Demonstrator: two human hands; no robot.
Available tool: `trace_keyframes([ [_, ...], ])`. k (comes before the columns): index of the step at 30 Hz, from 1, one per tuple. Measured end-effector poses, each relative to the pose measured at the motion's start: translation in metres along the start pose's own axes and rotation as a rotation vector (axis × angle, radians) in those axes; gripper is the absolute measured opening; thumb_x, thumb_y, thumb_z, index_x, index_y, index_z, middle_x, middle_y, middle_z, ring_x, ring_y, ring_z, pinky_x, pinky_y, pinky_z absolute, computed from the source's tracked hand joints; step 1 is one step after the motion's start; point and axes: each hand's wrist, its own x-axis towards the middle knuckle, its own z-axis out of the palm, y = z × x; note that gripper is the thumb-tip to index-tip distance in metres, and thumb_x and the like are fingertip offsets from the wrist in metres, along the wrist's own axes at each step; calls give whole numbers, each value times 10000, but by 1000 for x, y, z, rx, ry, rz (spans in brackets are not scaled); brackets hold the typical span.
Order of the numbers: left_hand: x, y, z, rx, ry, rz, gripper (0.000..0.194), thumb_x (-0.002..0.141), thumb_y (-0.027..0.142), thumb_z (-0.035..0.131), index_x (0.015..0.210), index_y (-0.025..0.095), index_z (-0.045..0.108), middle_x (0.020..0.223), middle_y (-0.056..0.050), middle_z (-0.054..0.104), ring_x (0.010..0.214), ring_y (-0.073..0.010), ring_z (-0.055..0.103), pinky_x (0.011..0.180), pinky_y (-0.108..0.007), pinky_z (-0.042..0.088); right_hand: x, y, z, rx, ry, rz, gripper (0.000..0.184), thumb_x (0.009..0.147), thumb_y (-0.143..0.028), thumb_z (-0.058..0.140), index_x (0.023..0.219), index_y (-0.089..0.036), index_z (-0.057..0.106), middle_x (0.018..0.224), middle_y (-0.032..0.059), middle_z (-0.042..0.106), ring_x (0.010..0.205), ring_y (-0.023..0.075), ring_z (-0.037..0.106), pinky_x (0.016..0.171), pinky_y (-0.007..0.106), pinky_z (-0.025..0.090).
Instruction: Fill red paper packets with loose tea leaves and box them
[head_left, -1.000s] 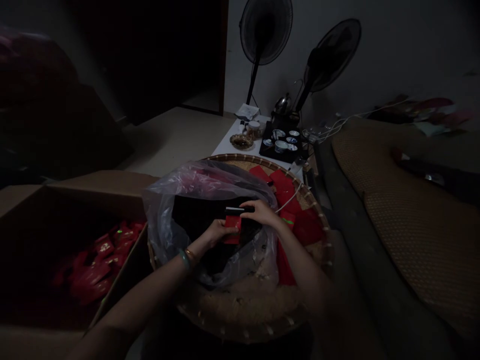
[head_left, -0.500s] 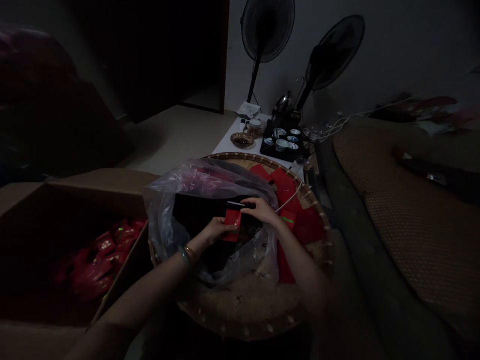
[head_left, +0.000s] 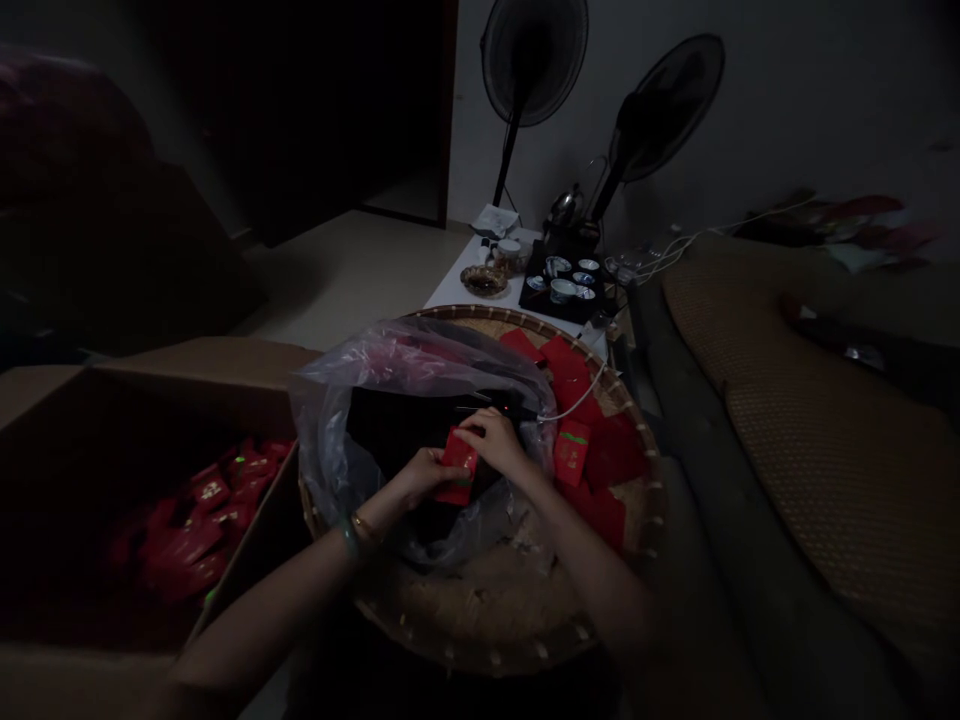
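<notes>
One packet [head_left: 459,457] partly behind hands [head_left: 496,440]

Very dim, underexposed throughout. Drops to near-black in the doorway [head_left: 330,110], inside the cardboard box [head_left: 206,353] and toward the corners. Reads brightest on the white table [head_left: 459,285] and pale floor [head_left: 341,270]. Throws small glints off the plastic bag [head_left: 330,375] and metal kettle [head_left: 565,206]. Can't place the light source. Shows the red packet [head_left: 456,488] muted but visible. Goes soft and smeared near the edges, with wide-angle stretch.

in dim light, we are facing a plain wall [head_left: 795,100], a pale floor [head_left: 337,270] and a white table [head_left: 453,284].
</notes>
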Motion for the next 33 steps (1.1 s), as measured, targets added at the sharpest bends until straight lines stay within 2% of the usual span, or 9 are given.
trace_keyframes([
  [3, -7, 5, 0, -39, 27, 110, 401, 480, 309, 839, 813, 135, 699, 691, -20, 705, 584, -128, 621, 615, -245, 470, -7, -7, 7, 111, -14, 40, 122, 761, -221, 647, 647, -184, 666, 681, 21, 649, 714, 155, 567, 678, 261, 405],
  [7, -14, 13, -2, -63, 150, 250, 423, 521, 307, 814, 898, 146, 708, 765, -32, 726, 645, -147, 636, 658, -257, 474, -11, -8, 9, 275, -75, 107, 164, 782, -275, 600, 680, -171, 675, 686, 12, 656, 674, 148, 580, 643, 247, 404],
  [11, -18, 14, -5, -124, 268, 248, 355, 526, 332, 800, 808, 132, 721, 657, -23, 706, 545, -128, 598, 571, -238, 453, -18, -8, 8, 399, -145, 180, 332, 847, -385, 468, 730, -152, 673, 685, 3, 649, 632, 139, 571, 598, 235, 401],
  [18, -27, 13, -11, -145, 279, 256, 325, 515, 351, 798, 729, 127, 698, 594, -8, 666, 491, -103, 556, 494, -206, 418, -32, -16, 11, 277, -100, 203, 223, 761, -352, 566, 687, -168, 667, 671, 7, 660, 640, 150, 583, 604, 242, 404],
  [21, -28, 10, -13, -154, 274, 290, 280, 523, 338, 791, 673, 127, 683, 541, 10, 633, 463, -86, 524, 471, -192, 400, -35, -20, 17, 339, -126, 211, 214, 762, -365, 566, 749, -175, 666, 713, 7, 668, 671, 150, 601, 630, 246, 432],
  [26, -24, 7, -20, -272, 237, 265, 253, 609, 322, 729, 764, 126, 687, 653, -30, 677, 541, -117, 586, 539, -220, 461, -37, -16, 21, 485, -225, 372, 202, 709, -368, 619, 748, -175, 573, 609, -34, 603, 469, 91, 544, 430, 182, 389],
  [29, -18, 6, -28, -373, 315, 251, 263, 697, 304, 633, 899, 140, 668, 852, -84, 701, 662, -145, 639, 604, -245, 495, -32, -19, 11, 476, -253, 500, 228, 696, -370, 635, 684, -182, 506, 479, -67, 532, 340, 71, 469, 308, 147, 292],
  [31, -13, 4, -34, -366, 377, 266, 281, 727, 303, 579, 958, 156, 638, 923, -92, 691, 680, -143, 645, 615, -253, 503, -21, -33, 3, 492, -269, 515, 252, 678, -372, 659, 672, -180, 496, 440, -75, 515, 314, 68, 458, 288, 141, 301],
  [33, -9, 1, -38, -288, 393, 291, 294, 739, 322, 547, 971, 157, 622, 892, -81, 687, 649, -128, 636, 604, -243, 499, -6, -59, -1, 603, -306, 449, 258, 681, -386, 665, 712, -173, 524, 458, -64, 543, 351, 83, 513, 330, 155, 387],
])
